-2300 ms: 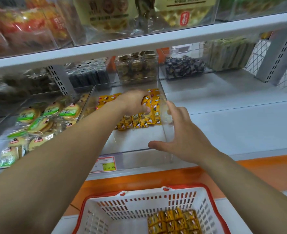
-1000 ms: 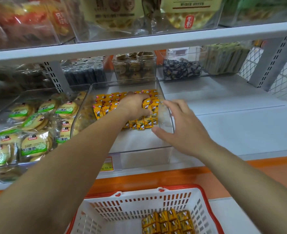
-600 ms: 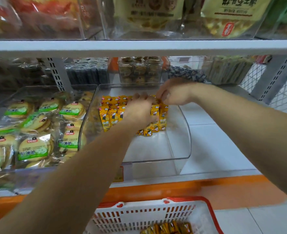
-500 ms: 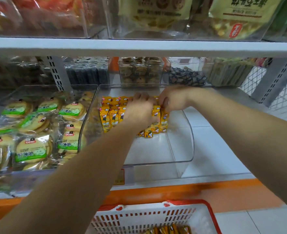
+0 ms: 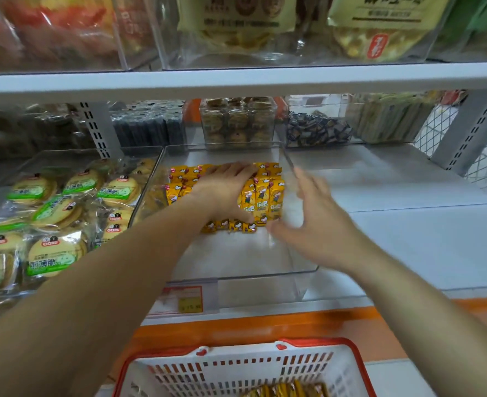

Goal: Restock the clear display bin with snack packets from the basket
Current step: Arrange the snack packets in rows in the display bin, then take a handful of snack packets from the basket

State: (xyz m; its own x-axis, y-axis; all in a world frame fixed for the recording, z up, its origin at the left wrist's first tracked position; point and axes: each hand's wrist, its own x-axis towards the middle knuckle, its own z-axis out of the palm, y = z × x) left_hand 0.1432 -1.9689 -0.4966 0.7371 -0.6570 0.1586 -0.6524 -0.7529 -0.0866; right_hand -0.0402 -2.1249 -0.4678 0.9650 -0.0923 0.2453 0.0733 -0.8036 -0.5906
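Observation:
The clear display bin (image 5: 302,285) sits on the middle shelf and holds rows of small yellow snack packets (image 5: 265,196) toward its back. My left hand (image 5: 225,193) lies on top of those packets, fingers spread over them. My right hand (image 5: 314,222) hovers at the bin's right wall, blurred, fingers straight and holding nothing. At the bottom edge stands the white basket with a red rim (image 5: 236,368), and more yellow packets (image 5: 288,391) show inside it.
A neighbouring clear bin (image 5: 65,156) at left is filled with green-labelled round biscuits. Behind stand bins of dark and brown snacks (image 5: 236,121). The upper shelf board (image 5: 236,78) overhangs. A price tag (image 5: 182,299) hangs at the shelf front. Bare white shelf (image 5: 408,224) lies right.
My right hand has pulled back from the packets at the bin's rear to the bin's right wall and opened. My left hand stays on the packets.

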